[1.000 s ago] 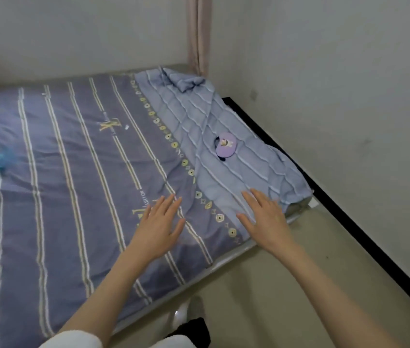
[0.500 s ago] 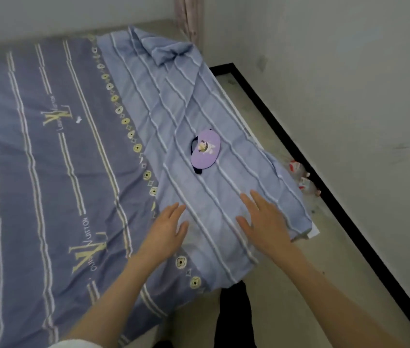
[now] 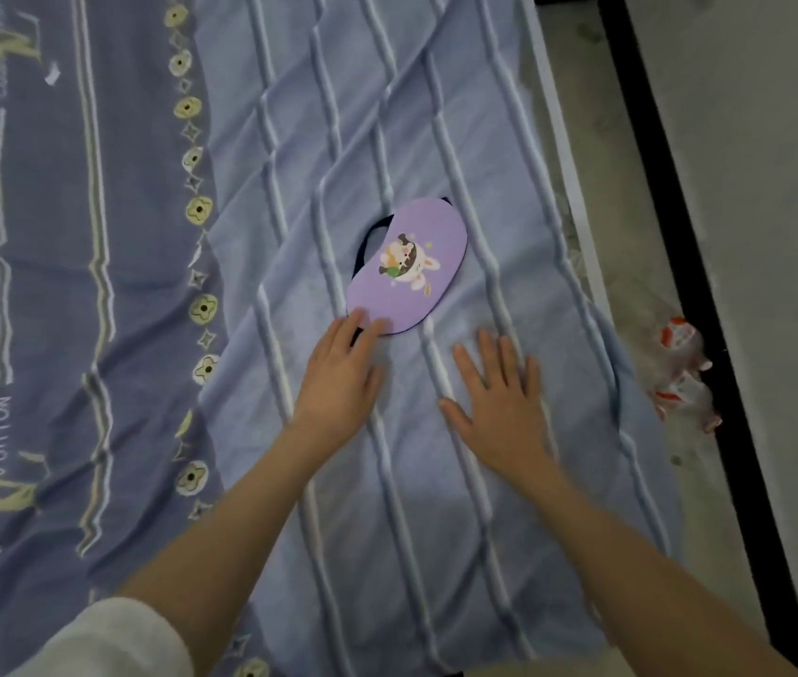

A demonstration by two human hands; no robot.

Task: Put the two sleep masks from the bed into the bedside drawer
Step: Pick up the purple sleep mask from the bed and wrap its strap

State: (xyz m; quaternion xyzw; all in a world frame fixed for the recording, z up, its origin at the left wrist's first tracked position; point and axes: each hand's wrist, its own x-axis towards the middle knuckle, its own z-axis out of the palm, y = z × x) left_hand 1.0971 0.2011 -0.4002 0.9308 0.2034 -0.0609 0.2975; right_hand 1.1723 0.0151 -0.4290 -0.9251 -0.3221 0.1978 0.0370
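A purple sleep mask with a cartoon rabbit print and a black strap lies flat on the light blue striped blanket. My left hand is flat and open, its fingertips touching the mask's near edge. To its right, my right hand hovers palm down over the blanket with its fingers spread, a short way below the mask and holding nothing. Only one mask is in view. No drawer is visible.
The darker purple bed cover with pale stripes and flower marks fills the left. Along the right run the bed's edge, a strip of floor, a black skirting line and the wall. Red-and-white crumpled packaging lies on the floor.
The view has closed in on the bed and the mask. Both hands have moved forward over the blanket; my left hand's fingertips now reach the mask's edge.
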